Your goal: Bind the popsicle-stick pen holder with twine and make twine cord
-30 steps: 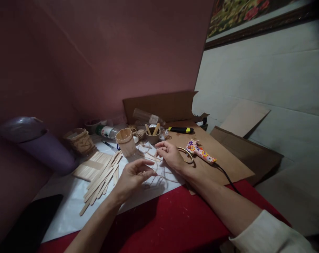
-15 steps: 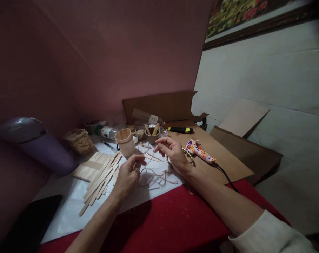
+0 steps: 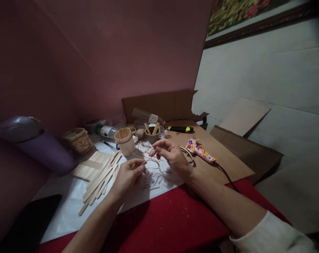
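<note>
My left hand (image 3: 130, 174) is closed in a pinch above the white paper, with thin twine at its fingertips. Opposite it, my right hand (image 3: 172, 157) pinches the same twine, and a short strand (image 3: 149, 160) seems to run between the two. A gold bangle (image 3: 187, 154) circles my right wrist. Below the hands, loose lengths of twine (image 3: 159, 176) lie on the paper. Just beyond my left hand stands a pale cup (image 3: 125, 146) of wooden sticks with a scalloped rim. Craft sticks (image 3: 98, 186) are fanned out to the left of that hand.
A floral glue gun (image 3: 200, 151) and a yellow-black utility knife (image 3: 180, 129) rest on cardboard (image 3: 227, 163). Behind are a pot with sticks (image 3: 152, 137), plastic bottles (image 3: 106, 131) and a twine ball (image 3: 138, 133). At left stand a decorated basket (image 3: 80, 142) and a purple tumbler (image 3: 47, 151).
My hands have come closer together, the right moving slightly left and the left slightly lower. A strand of twine now shows between their fingertips.
</note>
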The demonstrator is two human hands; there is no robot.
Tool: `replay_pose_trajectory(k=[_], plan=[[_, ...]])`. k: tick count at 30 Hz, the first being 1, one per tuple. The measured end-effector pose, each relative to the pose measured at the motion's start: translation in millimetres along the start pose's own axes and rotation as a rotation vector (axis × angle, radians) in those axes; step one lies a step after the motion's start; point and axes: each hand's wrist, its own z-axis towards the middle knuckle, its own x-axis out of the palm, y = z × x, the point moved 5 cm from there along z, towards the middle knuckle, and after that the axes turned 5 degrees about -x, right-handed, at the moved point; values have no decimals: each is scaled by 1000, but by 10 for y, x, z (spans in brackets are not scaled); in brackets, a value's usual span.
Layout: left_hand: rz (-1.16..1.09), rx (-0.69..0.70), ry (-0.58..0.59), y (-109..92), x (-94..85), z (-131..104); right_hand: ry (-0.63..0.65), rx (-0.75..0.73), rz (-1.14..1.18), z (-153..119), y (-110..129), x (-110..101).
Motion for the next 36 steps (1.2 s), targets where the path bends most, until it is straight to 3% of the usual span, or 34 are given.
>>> replay_pose_trajectory(k=[4, 7, 17, 22, 25, 29, 36], plan=[[-289, -152, 77, -16, -6, -24, 121, 68, -35, -24, -17, 54], [-443, -207, 84, -14, -21, -20, 136, 95, -57, -21, -48, 37], [-486, -122, 103, -36, -31, 3, 233, 133, -25, -18, -135, 20], [-444, -24, 218, -116, 12, -76, 0, 263, -21, 9, -272, -115], [-226, 37, 288, -131, 101, -132, -150, 360, 22, 3, -350, -211], [130, 132, 202, -84, 166, -116, -240, 314, 91, 18, -320, -270], [117, 264, -62, -43, -32, 33, -246, 210, 235, 71, -213, -263]])
